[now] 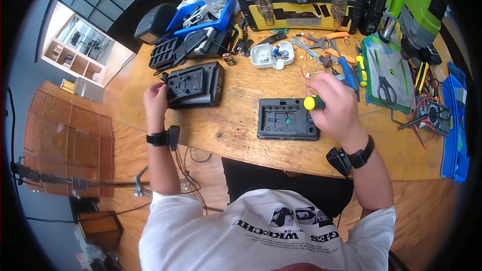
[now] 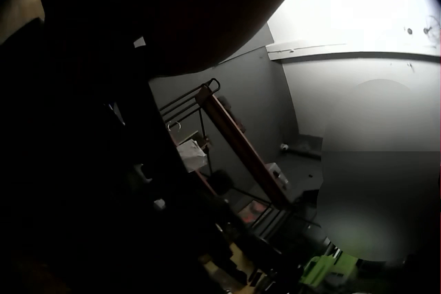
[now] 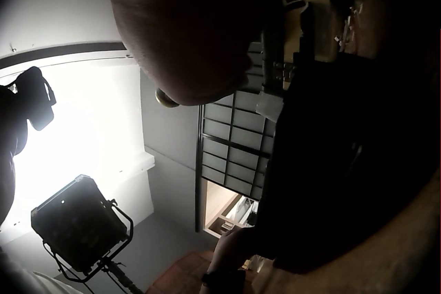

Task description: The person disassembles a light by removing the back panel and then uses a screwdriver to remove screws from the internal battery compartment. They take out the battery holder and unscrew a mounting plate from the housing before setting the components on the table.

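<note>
In the head view the left hand point(image 1: 155, 101) grips the left edge of a flat black plastic part point(image 1: 186, 84), which lies over a larger black casing point(image 1: 216, 85). The right hand point(image 1: 337, 105) has its fingers curled round a screwdriver with a yellow-and-green handle point(image 1: 315, 103); its shaft is not visible. That hand is over the right side of an open black housing point(image 1: 281, 133), which lies flat near the table's front edge. Both wrist views are dark: the right hand point(image 3: 186, 39) shows at the top with the handle's end point(image 3: 166, 98) beside it, and the work is hidden.
A white parts box point(image 1: 271, 61) sits behind the housing, with pliers point(image 1: 331, 52) and other tools to its right. Farther back are a yellow-and-black toolbox point(image 1: 306, 12) and a blue bin point(image 1: 181, 20). A green drill stand point(image 1: 419, 10) and a multimeter point(image 1: 433, 116) are on the right.
</note>
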{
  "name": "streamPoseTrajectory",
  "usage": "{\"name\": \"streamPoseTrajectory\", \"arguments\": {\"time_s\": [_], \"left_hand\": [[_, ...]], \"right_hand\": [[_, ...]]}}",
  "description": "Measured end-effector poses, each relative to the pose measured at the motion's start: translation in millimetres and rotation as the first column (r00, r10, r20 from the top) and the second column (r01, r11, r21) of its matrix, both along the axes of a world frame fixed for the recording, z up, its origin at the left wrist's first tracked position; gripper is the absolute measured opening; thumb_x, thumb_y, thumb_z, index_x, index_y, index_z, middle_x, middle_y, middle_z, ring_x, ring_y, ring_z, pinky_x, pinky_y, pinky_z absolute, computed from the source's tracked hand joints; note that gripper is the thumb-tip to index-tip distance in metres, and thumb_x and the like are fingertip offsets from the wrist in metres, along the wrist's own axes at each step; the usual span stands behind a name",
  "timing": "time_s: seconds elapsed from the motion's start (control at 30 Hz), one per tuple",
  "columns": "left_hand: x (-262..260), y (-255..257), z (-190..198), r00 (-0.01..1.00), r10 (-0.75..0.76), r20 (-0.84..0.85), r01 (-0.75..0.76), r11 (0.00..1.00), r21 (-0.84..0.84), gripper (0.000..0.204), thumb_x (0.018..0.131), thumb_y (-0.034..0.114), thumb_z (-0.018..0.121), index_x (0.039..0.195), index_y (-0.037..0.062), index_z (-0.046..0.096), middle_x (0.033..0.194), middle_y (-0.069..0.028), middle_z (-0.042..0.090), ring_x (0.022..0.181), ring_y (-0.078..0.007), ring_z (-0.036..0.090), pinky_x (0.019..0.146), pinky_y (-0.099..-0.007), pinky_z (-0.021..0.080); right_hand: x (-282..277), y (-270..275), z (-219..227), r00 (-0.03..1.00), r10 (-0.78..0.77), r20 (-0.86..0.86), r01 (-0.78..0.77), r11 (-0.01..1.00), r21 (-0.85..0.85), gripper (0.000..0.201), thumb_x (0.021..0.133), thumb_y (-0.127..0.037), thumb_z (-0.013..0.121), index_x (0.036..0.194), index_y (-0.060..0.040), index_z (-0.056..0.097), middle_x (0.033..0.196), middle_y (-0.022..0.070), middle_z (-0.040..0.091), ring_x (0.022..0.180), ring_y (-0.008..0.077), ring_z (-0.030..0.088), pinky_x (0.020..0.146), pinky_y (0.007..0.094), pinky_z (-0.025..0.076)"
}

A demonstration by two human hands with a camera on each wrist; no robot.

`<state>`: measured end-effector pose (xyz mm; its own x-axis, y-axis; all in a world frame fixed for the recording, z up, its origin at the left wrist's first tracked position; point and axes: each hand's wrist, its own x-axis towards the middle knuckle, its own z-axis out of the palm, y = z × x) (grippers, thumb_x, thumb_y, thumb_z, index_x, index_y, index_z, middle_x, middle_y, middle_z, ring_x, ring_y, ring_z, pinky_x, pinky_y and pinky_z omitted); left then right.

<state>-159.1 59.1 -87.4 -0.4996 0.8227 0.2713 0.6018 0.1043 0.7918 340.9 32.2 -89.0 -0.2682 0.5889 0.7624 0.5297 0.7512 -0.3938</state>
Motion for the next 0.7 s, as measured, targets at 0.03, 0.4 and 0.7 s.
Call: {"name": "streamPoseTrajectory", "arguments": {"time_s": [0.03, 0.4, 0.7], "left_hand": [[3.6, 1.5, -0.7, 0.977, 0.038, -0.209, -0.029, 0.999, 0.044, 0.029, 0.097, 0.018, 0.067, 0.112, -0.0070, 0.071, 0.087, -0.0148, 0.075, 0.071, -0.0236, 0.072, 0.066, -0.0365, 0.058], [25.5, 5.1, -2.5, 0.665, 0.257, -0.701, -0.158, 0.966, 0.205, 0.025, 0.091, 0.014, 0.065, 0.110, -0.0015, 0.074, 0.089, -0.0222, 0.075, 0.086, -0.0374, 0.073, 0.078, -0.0441, 0.057], [138.3, -29.1, 14.1, 0.745, -0.202, -0.635, 0.492, 0.809, 0.320, 0.015, 0.089, 0.004, 0.073, 0.104, -0.0012, 0.072, 0.100, -0.0178, 0.073, 0.092, -0.0343, 0.071, 0.082, -0.0402, 0.056]], "right_hand": [[0.2, 1.3, -1.1, 1.000, -0.011, -0.014, 0.011, 1.000, 0.012, 0.034, 0.065, 0.001, 0.067, 0.098, -0.0050, 0.067, 0.098, 0.0107, 0.067, 0.077, 0.0317, 0.067, 0.065, 0.0389, 0.053], [3.4, 4.5, -4.1, 0.999, -0.044, -0.015, 0.044, 0.999, 0.010, 0.035, 0.066, 0.000, 0.067, 0.101, -0.0059, 0.069, 0.101, 0.0094, 0.068, 0.075, 0.0310, 0.068, 0.064, 0.0385, 0.054], [2.2, 2.6, -0.1, 0.991, -0.039, -0.125, 0.028, 0.996, -0.090, 0.022, 0.082, 0.002, 0.074, 0.103, 0.0014, 0.068, 0.099, 0.0155, 0.069, 0.086, 0.0310, 0.070, 0.077, 0.0364, 0.056]]}}
